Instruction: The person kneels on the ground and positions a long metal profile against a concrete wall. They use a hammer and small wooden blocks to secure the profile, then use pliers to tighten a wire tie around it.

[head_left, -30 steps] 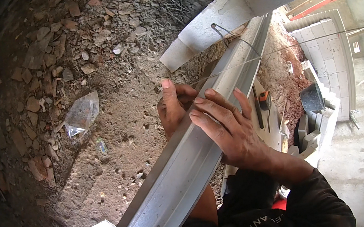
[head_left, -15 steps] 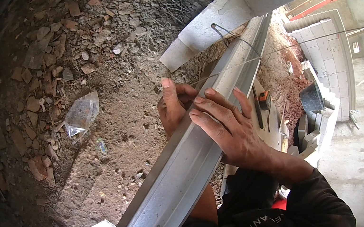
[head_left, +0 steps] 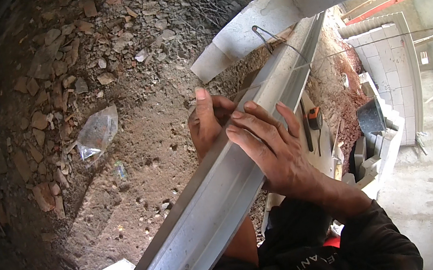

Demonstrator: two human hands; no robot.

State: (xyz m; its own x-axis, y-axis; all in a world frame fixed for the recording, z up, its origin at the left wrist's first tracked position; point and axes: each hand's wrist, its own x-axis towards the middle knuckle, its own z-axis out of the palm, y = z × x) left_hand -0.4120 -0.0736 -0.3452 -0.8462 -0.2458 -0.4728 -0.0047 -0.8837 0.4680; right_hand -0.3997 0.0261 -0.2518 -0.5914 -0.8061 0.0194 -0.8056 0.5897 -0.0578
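Note:
A long pale-grey metal channel (head_left: 197, 224) runs diagonally from the lower left to the upper right. My left hand (head_left: 205, 125) reaches up behind its left edge, thumb raised and fingers curled against that edge; the palm is partly hidden. My right hand (head_left: 273, 145) lies across the upper face, fingers bent and slightly spread, fingertips close to the left hand. Its thumb is out of sight. A thin string (head_left: 353, 47) crosses over the channel from the right towards my left fingers; whether they hold it is unclear. A bent wire (head_left: 282, 42) rests farther along the channel.
Rubble (head_left: 114, 37) covers the ground at the left, with a clear plastic bag (head_left: 99, 133) on it. A curved concrete piece (head_left: 265, 12) lies beyond. To the right are an orange-and-black tape measure (head_left: 314, 118), a dark bucket (head_left: 370, 116) and pale blocks (head_left: 389, 72).
The hands keep almost the same place on the channel. The string looks slightly higher and fainter at the right, and the view has shifted a little.

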